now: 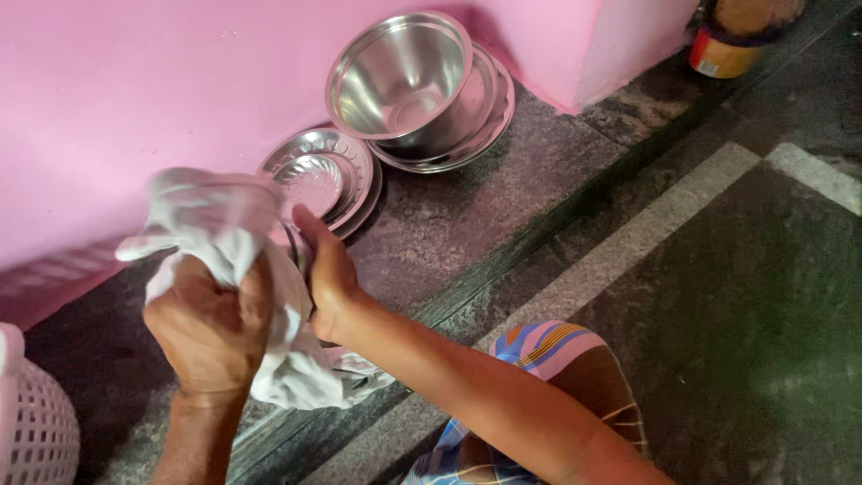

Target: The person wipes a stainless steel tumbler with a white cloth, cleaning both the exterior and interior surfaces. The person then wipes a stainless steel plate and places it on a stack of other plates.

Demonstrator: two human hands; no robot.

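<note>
head view:
left hand: closed in a fist around the white cloth, rubbing it over a steel vessel.
right hand: holds the vessel from the side, thumb up along its rim, fingers hidden behind the cloth.
vessel: mostly wrapped in cloth, only a dark edge shows; it is just in front of the patterned plate, above the stone ledge.
bowl: behind the plate, tilted against the pink wall, resting in a bigger plate.
basket: far left of the plate, low.
risk: the grip is through cloth and partly hidden, so the vessel may slip and fall on the ledge; a wide swing of the cloth may knock the leaning plate or bowl down.
</note>
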